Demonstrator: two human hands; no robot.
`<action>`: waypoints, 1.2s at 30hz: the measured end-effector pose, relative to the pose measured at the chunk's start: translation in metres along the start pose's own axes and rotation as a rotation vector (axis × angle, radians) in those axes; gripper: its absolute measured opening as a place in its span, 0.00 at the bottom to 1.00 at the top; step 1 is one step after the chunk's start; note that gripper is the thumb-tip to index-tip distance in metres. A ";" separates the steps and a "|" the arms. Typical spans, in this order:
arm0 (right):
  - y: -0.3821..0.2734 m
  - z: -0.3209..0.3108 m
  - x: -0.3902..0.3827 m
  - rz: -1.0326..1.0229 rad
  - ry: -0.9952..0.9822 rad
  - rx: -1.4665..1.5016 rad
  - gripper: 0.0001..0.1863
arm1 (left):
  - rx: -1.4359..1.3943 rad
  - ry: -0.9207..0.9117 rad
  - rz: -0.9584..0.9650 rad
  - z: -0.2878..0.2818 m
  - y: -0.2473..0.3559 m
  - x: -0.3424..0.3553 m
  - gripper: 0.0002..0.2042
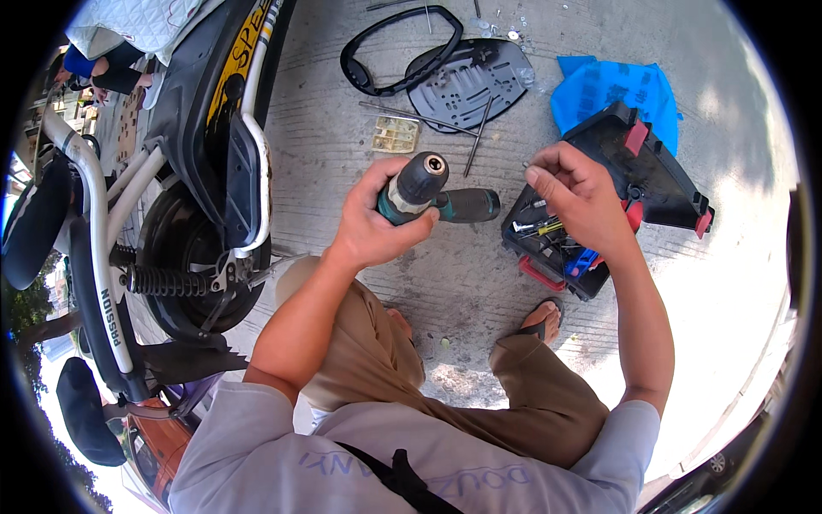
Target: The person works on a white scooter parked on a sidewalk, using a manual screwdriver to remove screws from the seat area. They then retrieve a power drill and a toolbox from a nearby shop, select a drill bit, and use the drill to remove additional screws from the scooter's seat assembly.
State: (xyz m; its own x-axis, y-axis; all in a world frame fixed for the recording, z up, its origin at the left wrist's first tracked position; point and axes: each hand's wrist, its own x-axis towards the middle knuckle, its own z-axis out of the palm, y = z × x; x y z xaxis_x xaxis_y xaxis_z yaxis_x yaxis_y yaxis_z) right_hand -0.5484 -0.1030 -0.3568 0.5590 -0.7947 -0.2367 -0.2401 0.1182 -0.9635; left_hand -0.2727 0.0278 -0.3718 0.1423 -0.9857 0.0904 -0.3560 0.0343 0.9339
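Note:
My left hand (374, 224) is wrapped round the body of a dark green and black cordless drill (415, 193). The drill's chuck faces up and its round opening shows; the handle points to the right. To the right, my right hand (580, 190) is raised with thumb and forefinger pinched together. A tiny greyish piece shows at those fingertips, too small to name. Below that hand an open black toolbox (556, 244) sits on the ground, with screwdrivers and other hand tools inside. Its lid (651, 163) is folded back to the right.
A two-wheeler (205, 197) with a white tube frame stands close on my left. Ahead lie a black frame ring (347, 62), a black slotted plate (479, 81), metal rods (476, 141), a clear small-parts case (395, 134) and a blue bag (612, 90). Loose washers are scattered beyond.

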 end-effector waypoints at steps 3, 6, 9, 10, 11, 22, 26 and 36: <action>-0.057 0.017 -0.002 -0.303 -0.107 -0.173 0.09 | 0.003 -0.020 0.092 0.000 -0.011 -0.003 0.30; -0.076 0.030 0.004 -0.523 -0.136 -0.340 0.08 | -0.017 -0.037 0.072 0.000 -0.008 -0.007 0.30; -0.069 0.045 0.004 -0.111 -0.143 0.079 0.10 | 0.022 -0.079 0.051 -0.004 0.002 -0.009 0.31; -0.068 0.048 0.006 -0.093 -0.140 0.090 0.11 | 0.059 -0.079 0.046 -0.006 0.007 -0.008 0.31; -0.067 0.049 0.009 -0.075 -0.138 0.101 0.12 | 0.095 -0.078 0.041 -0.007 0.010 -0.007 0.32; -0.019 0.091 -0.002 -0.711 0.020 -1.135 0.35 | -0.846 0.229 -0.659 -0.011 0.013 0.005 0.18; -0.008 0.107 0.003 -0.714 0.012 -1.027 0.34 | -0.964 0.124 -0.809 -0.012 0.004 0.004 0.16; 0.013 0.104 -0.003 -0.809 -0.003 -0.619 0.38 | -1.228 0.176 -0.738 -0.008 -0.003 0.016 0.20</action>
State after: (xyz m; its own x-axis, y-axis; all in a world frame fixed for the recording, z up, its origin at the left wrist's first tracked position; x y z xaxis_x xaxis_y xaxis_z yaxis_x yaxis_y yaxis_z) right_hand -0.4707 -0.0371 -0.3813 0.7376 -0.4979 0.4562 -0.1572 -0.7836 -0.6011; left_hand -0.2623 0.0134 -0.3704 0.0817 -0.8114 -0.5788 0.8390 -0.2574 0.4793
